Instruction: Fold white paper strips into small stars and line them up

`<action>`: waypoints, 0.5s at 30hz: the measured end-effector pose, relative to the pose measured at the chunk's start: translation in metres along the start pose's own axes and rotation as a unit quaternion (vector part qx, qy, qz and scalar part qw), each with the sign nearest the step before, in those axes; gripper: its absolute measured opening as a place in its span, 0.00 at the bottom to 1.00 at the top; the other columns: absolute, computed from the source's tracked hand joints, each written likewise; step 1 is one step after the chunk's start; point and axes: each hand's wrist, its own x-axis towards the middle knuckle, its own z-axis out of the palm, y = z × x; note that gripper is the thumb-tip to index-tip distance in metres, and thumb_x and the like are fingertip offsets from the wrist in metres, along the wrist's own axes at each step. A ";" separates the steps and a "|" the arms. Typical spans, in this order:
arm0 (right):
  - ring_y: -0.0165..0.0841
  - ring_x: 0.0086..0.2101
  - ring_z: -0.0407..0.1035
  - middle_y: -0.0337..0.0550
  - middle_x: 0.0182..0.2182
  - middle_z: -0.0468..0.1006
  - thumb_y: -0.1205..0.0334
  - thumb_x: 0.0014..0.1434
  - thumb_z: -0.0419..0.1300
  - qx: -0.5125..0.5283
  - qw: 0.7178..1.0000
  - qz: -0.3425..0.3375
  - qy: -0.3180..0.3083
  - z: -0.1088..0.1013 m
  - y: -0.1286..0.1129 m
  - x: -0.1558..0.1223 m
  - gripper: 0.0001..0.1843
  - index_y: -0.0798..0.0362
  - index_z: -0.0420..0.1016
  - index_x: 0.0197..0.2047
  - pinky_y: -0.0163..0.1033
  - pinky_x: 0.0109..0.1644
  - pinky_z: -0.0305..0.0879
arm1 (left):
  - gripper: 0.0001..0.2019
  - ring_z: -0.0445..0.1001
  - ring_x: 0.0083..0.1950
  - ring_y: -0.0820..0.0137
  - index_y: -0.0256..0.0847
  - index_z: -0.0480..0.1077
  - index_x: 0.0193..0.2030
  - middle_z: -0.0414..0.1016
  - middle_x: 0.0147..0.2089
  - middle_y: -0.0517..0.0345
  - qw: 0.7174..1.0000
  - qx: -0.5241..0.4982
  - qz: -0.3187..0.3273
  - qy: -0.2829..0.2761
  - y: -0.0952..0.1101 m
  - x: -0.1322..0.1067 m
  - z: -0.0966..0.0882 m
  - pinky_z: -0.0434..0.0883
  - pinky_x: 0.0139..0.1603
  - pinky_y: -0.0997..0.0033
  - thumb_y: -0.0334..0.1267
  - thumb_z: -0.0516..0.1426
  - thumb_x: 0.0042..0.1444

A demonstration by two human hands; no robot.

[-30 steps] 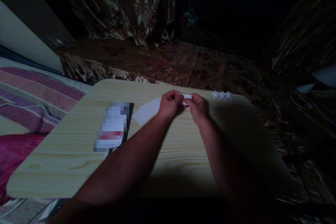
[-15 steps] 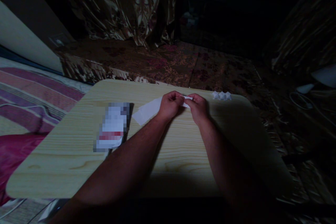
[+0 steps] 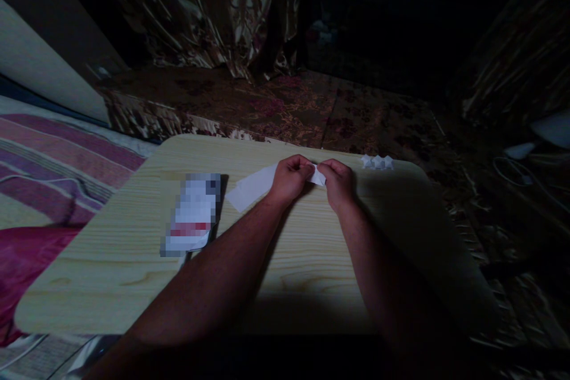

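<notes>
A long white paper strip [image 3: 253,187] runs across the far half of the wooden table, its loose end lying to the left. My left hand [image 3: 291,177] pinches the strip near its right end, thumb on top. Close beside it, my right hand [image 3: 337,181] grips the folded right end between thumb and fingers. A small creased patch of paper shows between the two hands. Past my right hand, three small white paper stars [image 3: 377,161] sit in a row at the table's far edge.
A phone [image 3: 193,214] with a blurred-out screen lies left of my left forearm, a cable at its lower end. The pale table [image 3: 312,273] has rounded corners. A striped bed cover [image 3: 40,154] is at the left, and patterned curtains [image 3: 249,12] hang beyond.
My right thumb has shifted slightly to the right along the folded end, so more of the creased paper shows between my hands. My left hand keeps its pinch.
</notes>
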 end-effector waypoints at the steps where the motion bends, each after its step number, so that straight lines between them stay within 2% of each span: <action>1: 0.27 0.22 0.59 0.32 0.18 0.66 0.56 0.45 0.63 0.006 1.000 0.000 -0.003 0.000 0.000 0.000 0.09 0.54 0.72 0.25 0.33 0.27 0.56 | 0.06 0.61 0.23 0.77 0.36 0.70 0.27 0.67 0.22 0.64 1.000 0.006 0.002 0.001 0.000 0.000 0.000 0.58 0.25 0.75 0.37 0.61 0.47; 9: 0.28 0.24 0.63 0.34 0.22 0.70 0.55 0.47 0.65 0.053 0.998 -0.023 -0.001 0.001 0.009 0.004 0.11 0.53 0.71 0.28 0.34 0.29 0.59 | 0.08 0.64 0.25 0.77 0.37 0.70 0.31 0.69 0.25 0.63 1.000 0.010 0.013 -0.008 0.001 -0.003 0.004 0.61 0.27 0.76 0.38 0.61 0.46; 15: 0.27 0.24 0.63 0.33 0.23 0.71 0.56 0.48 0.65 0.080 0.996 -0.029 0.000 0.000 0.014 0.007 0.11 0.53 0.70 0.30 0.33 0.28 0.59 | 0.13 0.68 0.25 0.76 0.39 0.66 0.35 0.71 0.26 0.63 0.999 -0.028 0.020 -0.010 0.002 -0.004 0.008 0.64 0.28 0.76 0.33 0.63 0.42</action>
